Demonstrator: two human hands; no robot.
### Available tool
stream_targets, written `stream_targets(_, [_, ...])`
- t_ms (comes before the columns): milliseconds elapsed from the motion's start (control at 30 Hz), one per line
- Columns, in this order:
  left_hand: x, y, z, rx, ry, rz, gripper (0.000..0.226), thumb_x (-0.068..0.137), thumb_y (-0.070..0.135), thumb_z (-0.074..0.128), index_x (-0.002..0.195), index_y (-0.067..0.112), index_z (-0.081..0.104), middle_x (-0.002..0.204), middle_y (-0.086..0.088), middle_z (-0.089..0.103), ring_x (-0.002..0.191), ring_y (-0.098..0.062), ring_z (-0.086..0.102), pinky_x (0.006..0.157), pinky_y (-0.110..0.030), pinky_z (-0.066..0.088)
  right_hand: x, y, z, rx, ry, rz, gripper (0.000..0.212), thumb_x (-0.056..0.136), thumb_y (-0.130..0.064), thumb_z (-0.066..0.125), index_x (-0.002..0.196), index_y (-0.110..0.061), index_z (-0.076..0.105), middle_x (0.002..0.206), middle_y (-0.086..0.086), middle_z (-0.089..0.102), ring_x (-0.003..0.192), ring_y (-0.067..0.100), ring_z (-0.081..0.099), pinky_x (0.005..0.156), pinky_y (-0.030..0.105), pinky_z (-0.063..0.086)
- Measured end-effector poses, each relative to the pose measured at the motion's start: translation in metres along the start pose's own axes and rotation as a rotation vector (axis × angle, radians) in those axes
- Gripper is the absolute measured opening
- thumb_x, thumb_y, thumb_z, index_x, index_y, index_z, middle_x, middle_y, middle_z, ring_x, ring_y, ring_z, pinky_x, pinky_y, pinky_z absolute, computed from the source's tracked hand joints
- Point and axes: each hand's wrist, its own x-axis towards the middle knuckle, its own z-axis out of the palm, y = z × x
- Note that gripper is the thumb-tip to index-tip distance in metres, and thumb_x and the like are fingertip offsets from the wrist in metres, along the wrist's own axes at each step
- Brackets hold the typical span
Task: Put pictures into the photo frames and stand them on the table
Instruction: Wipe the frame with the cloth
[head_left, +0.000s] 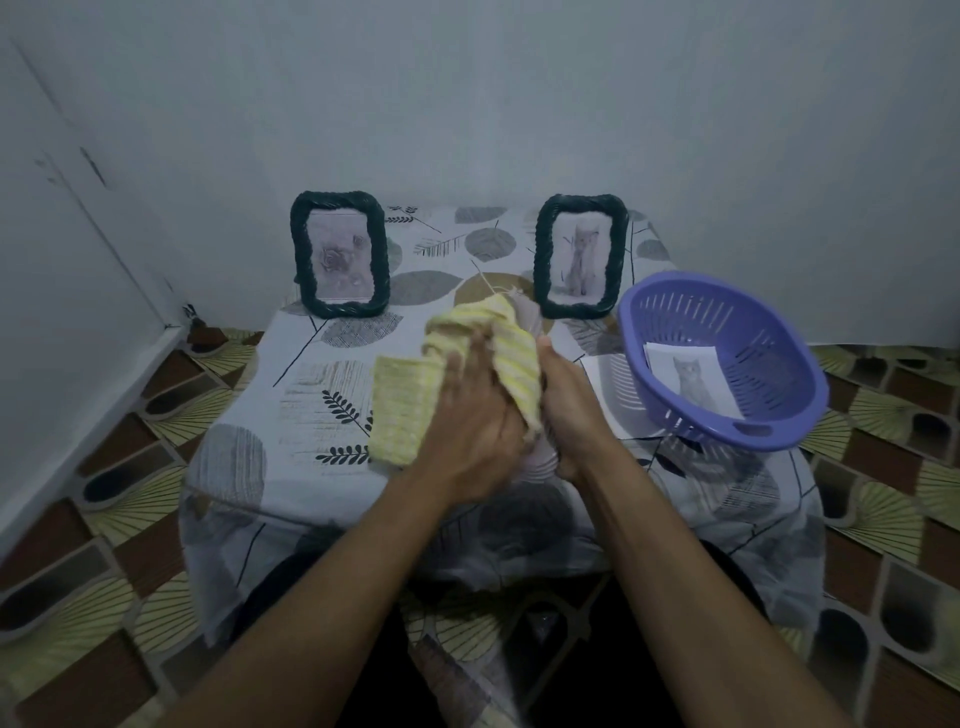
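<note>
Two dark wicker photo frames stand upright at the back of the table. The left frame (340, 254) holds a rose picture; the right frame (581, 255) holds a cat picture. Over the middle of the table, my left hand (475, 415) and my right hand (569, 410) both grip a yellow-and-white striped cloth (511, 353), bunched between them, with one end hanging down at the left. A loose cat picture (693, 382) lies inside the purple basket (779, 426). Another sheet (610, 387) lies flat on the table, partly under the basket.
The small table wears a leaf-patterned cloth (311, 395) and stands against a pale wall. The purple basket sits tilted at the right edge. Patterned floor tiles (130, 597) surround the table on both sides.
</note>
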Motion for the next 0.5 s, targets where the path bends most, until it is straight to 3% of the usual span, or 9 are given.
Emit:
stream_targets(67, [-0.011,0.009,0.013,0.033,-0.007,0.124,0.072,0.094,0.039,0.02,0.155,0.009,-0.002,0.162,-0.014,-0.012,0.15,-0.026,-0.021,0.122,-0.046,-0.006,0.005,-0.008,-0.007,0.001,0.029,-0.034,0.045,0.107,-0.04,0.039,0.118,-0.007,0.069,0.109,0.013,0.075,0.103,0.026,0.071,0.092,0.042,0.057])
stream_targets(167, [-0.017,0.005,0.021,0.114,0.08,0.187,0.062,0.097,0.032,0.024,0.155,0.011,0.022,0.163,-0.012,0.02,0.153,-0.025,-0.002,0.122,-0.045,0.006,0.009,-0.011,-0.016,0.012,-0.007,-0.014,0.05,0.106,-0.045,0.037,0.126,-0.009,0.065,0.12,0.01,0.071,0.112,0.027,0.068,0.104,0.05,0.049])
stream_targets(233, [-0.012,-0.001,0.017,0.167,0.137,0.165,0.06,0.097,0.036,0.026,0.154,0.017,0.019,0.165,-0.004,0.013,0.153,-0.024,0.003,0.12,-0.049,0.009,0.006,-0.011,-0.017,0.018,-0.059,0.031,0.05,0.105,-0.047,0.039,0.127,-0.009,0.065,0.123,0.014,0.07,0.115,0.031,0.066,0.105,0.052,0.048])
stream_targets(333, [-0.001,-0.016,0.003,0.212,0.172,0.051,0.065,0.098,0.044,0.036,0.156,0.026,0.012,0.163,0.013,-0.016,0.152,-0.025,-0.005,0.119,-0.053,0.003,0.0,-0.015,-0.017,0.023,-0.155,0.102,0.046,0.106,-0.042,0.039,0.126,-0.009,0.065,0.122,0.017,0.069,0.113,0.033,0.067,0.1,0.048,0.051])
stream_targets(400, [0.006,-0.025,-0.008,0.194,0.184,-0.07,0.065,0.099,0.048,0.037,0.154,0.028,0.011,0.163,0.01,-0.016,0.152,-0.026,-0.003,0.116,-0.053,0.003,-0.004,-0.019,-0.018,-0.022,-0.206,0.152,0.046,0.106,-0.039,0.039,0.125,-0.006,0.064,0.118,0.023,0.069,0.106,0.036,0.068,0.094,0.049,0.055])
stream_targets(467, [0.009,-0.031,-0.018,0.117,0.198,-0.171,0.056,0.097,0.049,0.021,0.144,0.02,0.03,0.156,-0.004,0.023,0.14,-0.032,0.032,0.107,-0.054,0.023,-0.005,-0.022,-0.022,-0.136,-0.211,0.168,0.045,0.104,-0.039,0.044,0.122,-0.002,0.064,0.115,0.027,0.069,0.1,0.039,0.066,0.095,0.053,0.052])
stream_targets(500, [0.009,-0.034,-0.023,0.043,0.205,-0.204,0.056,0.096,0.048,0.017,0.132,0.014,0.042,0.138,-0.01,0.043,0.121,-0.033,0.048,0.098,-0.051,0.035,-0.005,-0.023,-0.024,-0.18,-0.205,0.173,0.045,0.103,-0.038,0.047,0.119,-0.001,0.065,0.113,0.028,0.068,0.098,0.04,0.063,0.096,0.054,0.049])
